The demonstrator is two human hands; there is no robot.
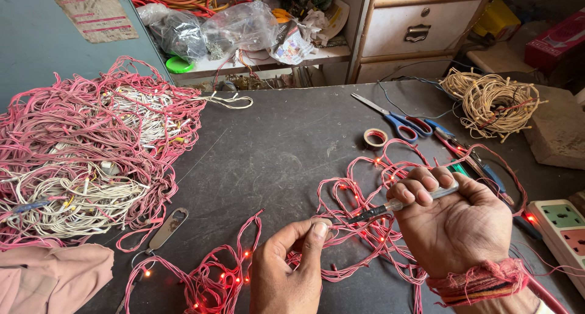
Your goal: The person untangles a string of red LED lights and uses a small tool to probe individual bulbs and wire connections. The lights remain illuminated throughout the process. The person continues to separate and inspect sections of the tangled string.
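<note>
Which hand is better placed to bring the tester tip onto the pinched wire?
Probably the right hand: it already grips the screwdriver-type tester, whose dark tip points at the left hand. The left fingers pinch the lit pink light string, holding it steady.

A wire heap [91, 155] lies at my left, scissors [396, 122] and tape roll [375, 137] ahead, a wire coil [490, 101] behind right, a power strip [557, 225] beside my right hand [454, 219].

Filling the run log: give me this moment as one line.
left hand: pinches pink light string | right hand: holds tester screwdriver, tip near left fingers | string: lit red | table: scissors, tape roll
</note>
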